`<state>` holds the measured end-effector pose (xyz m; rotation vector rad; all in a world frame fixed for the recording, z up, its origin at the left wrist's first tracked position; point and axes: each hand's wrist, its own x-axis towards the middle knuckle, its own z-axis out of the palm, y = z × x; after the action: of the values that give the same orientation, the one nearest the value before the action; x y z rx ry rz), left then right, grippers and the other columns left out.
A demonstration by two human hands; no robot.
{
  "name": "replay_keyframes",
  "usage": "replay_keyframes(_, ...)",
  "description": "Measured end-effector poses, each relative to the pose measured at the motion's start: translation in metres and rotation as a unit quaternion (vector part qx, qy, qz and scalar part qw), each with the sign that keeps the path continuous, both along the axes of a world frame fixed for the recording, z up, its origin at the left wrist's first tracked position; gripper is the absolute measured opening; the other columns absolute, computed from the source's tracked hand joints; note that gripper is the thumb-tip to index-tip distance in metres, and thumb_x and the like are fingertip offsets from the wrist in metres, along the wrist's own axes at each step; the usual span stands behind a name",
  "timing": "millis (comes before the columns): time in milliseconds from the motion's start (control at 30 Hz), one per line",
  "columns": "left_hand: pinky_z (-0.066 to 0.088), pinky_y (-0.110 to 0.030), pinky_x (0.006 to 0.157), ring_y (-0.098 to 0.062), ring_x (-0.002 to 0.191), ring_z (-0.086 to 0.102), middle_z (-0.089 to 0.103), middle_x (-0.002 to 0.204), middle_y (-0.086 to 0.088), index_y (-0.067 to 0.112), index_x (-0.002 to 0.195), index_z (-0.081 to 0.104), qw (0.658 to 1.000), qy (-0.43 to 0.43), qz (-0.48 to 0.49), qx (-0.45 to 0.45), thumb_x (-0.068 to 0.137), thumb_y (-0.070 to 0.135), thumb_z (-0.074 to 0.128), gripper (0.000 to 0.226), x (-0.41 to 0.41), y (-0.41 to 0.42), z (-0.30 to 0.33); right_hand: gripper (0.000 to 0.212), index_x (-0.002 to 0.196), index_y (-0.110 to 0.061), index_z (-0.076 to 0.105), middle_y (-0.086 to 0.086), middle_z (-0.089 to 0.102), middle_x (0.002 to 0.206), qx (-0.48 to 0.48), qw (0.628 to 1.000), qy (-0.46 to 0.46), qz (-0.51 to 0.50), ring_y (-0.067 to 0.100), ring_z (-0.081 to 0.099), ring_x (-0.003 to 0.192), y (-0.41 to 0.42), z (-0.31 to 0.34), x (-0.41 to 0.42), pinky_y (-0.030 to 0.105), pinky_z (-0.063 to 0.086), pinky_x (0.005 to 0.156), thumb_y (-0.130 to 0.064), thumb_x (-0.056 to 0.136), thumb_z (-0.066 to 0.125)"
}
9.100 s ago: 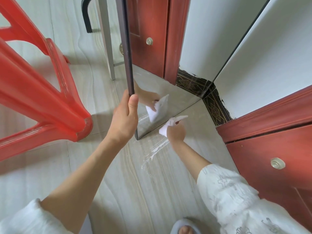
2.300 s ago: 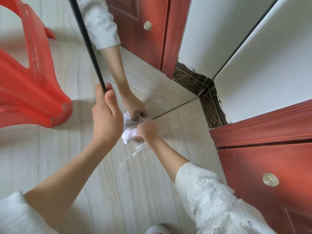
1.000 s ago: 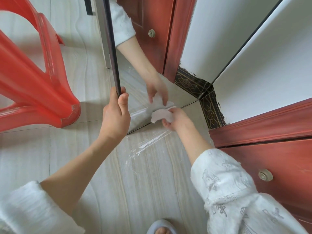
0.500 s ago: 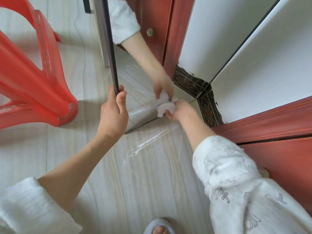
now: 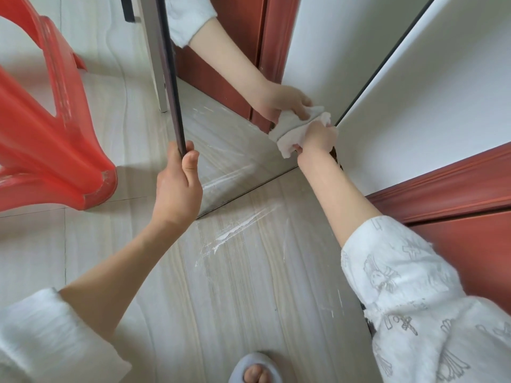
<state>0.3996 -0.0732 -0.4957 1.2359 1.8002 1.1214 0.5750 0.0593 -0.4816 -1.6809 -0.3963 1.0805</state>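
A tall mirror (image 5: pixel 229 150) with a thin dark frame stands on the floor and leans toward the white wall. My left hand (image 5: pixel 178 186) grips its left edge, thumb on the glass side. My right hand (image 5: pixel 318 138) holds a crumpled white cloth (image 5: pixel 290 134) and presses it against the glass near the mirror's right edge. The reflection of that hand and cloth shows just above it in the glass.
A red plastic stool (image 5: pixel 55 139) stands on the tiled floor to the left. White smear marks (image 5: pixel 237 230) streak the floor in front of the mirror. A red wooden door frame (image 5: pixel 442 186) and door lie to the right. My slippered foot (image 5: pixel 255 369) is at the bottom.
My right hand has carried the cloth up and to the right across the glass, from the bottom edge toward the right edge. My left hand keeps its grip on the left edge.
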Motion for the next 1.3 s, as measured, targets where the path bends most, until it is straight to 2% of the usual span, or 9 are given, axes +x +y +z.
replay_keyframes(133,0.028,-0.026,0.068,-0.005,0.059,0.042,0.045,0.072,0.004,0.006,0.115,0.042,1.0,-0.004,0.001,0.0,0.1,0.03,0.023,0.034,-0.001,0.001,-0.001,0.012,0.103,-0.014,0.047,0.008,0.06,0.105,0.031,0.999,0.011,-0.021,0.027,0.062,0.094,-0.011,-0.006,-0.019,0.037,0.056,0.068,-0.018,0.092,0.043)
replay_keyframes(233,0.027,-0.025,0.065,-0.004,0.059,0.041,0.039,0.072,0.01,0.007,0.117,0.042,1.0,-0.004,0.005,-0.005,0.1,0.03,0.023,0.034,-0.001,0.002,-0.002,0.025,0.117,-0.011,0.045,0.011,0.053,0.109,-0.018,0.998,0.059,0.016,0.023,0.057,0.083,-0.027,-0.022,-0.021,0.023,0.046,0.048,-0.007,0.093,0.036)
replay_keyframes(367,0.029,-0.027,0.063,-0.015,0.063,0.046,0.046,0.069,0.007,0.006,0.114,0.042,1.0,-0.008,0.002,0.0,0.1,0.03,0.023,0.033,0.0,0.0,-0.001,0.037,0.131,0.001,0.042,0.01,0.053,0.094,-0.09,0.995,0.043,0.031,0.019,0.053,0.071,-0.027,-0.028,-0.016,0.025,0.045,0.056,-0.004,0.095,0.033)
replay_keyframes(533,0.027,-0.019,0.067,-0.034,0.087,0.054,0.055,0.115,-0.027,0.004,0.115,0.042,1.0,0.004,0.001,0.0,0.1,0.029,0.023,0.035,-0.002,0.0,0.002,0.012,0.099,-0.012,0.052,0.009,0.061,0.099,0.051,0.996,-0.01,-0.066,0.026,0.062,0.089,-0.009,0.01,-0.019,0.037,0.054,0.076,-0.021,0.091,0.046)
replay_keyframes(700,0.027,-0.026,0.07,-0.011,0.063,0.039,0.048,0.079,-0.001,0.007,0.114,0.042,1.0,-0.011,0.002,0.001,0.101,0.026,0.023,0.03,0.0,0.001,-0.001,0.017,0.107,-0.014,0.045,0.006,0.055,0.1,0.145,0.988,-0.038,-0.041,0.022,0.056,0.089,-0.016,0.028,-0.029,0.029,0.046,0.071,-0.01,0.091,0.045)
replay_keyframes(933,0.029,-0.025,0.069,-0.012,0.066,0.041,0.057,0.093,-0.014,0.009,0.113,0.043,1.0,-0.014,0.004,0.002,0.101,0.026,0.023,0.029,0.0,0.0,0.002,0.041,0.136,-0.003,0.034,0.005,0.044,0.088,-0.108,0.99,0.021,0.092,0.014,0.048,0.068,-0.03,-0.036,-0.003,0.028,0.051,0.061,-0.006,0.095,0.036)
replay_keyframes(1100,0.027,-0.019,0.056,-0.006,0.059,0.041,0.048,0.073,0.004,0.008,0.11,0.043,1.0,0.002,0.0,0.015,0.101,0.026,0.024,0.028,0.0,0.001,0.0,0.073,0.099,-0.011,0.052,0.007,0.051,0.084,-0.123,0.979,-0.048,0.153,0.022,0.049,0.063,0.016,-0.048,0.031,0.012,0.039,0.04,0.007,0.029,0.062)
replay_keyframes(1167,0.033,-0.012,0.052,-0.007,0.054,0.04,0.039,0.064,0.01,0.011,0.106,0.042,1.0,0.005,-0.001,0.014,0.101,0.026,0.024,0.024,0.0,0.001,0.0,0.017,0.073,-0.017,0.045,0.004,0.048,0.07,-0.054,0.995,-0.039,0.073,0.02,0.048,0.055,0.028,-0.013,0.036,0.013,0.036,0.038,-0.002,0.072,0.053)
replay_keyframes(1300,0.028,-0.019,0.052,-0.006,0.054,0.04,0.037,0.064,0.014,0.012,0.104,0.041,1.0,0.006,-0.005,0.012,0.1,0.027,0.023,0.024,-0.001,0.001,0.0,0.022,0.067,-0.015,0.044,0.002,0.05,0.056,0.071,0.994,0.057,-0.056,0.017,0.049,0.044,0.038,0.037,0.042,0.017,0.038,0.041,-0.004,0.085,0.039)
